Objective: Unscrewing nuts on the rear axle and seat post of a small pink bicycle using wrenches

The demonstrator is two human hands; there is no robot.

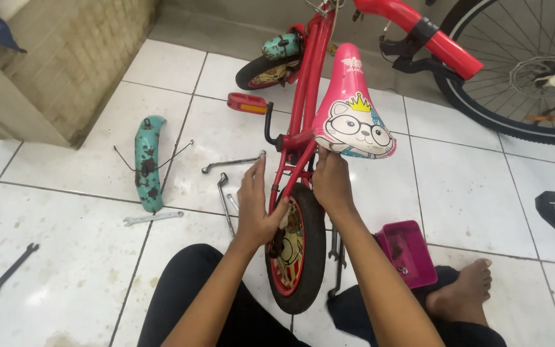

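The left hand (256, 209) wraps its fingers around the red frame stay (280, 178) of a small child's bicycle, just above the rear wheel (298, 247). The right hand (331, 182) is closed on the frame right under the pink saddle (352, 109); its fingertips are hidden. Spanners (152, 218) and a teal mudguard (149, 162) lie on the tiles to the left, a pink tray (409, 252) near right.

Teal fender (149, 160), wrenches (153, 218), pink tray (412, 254)
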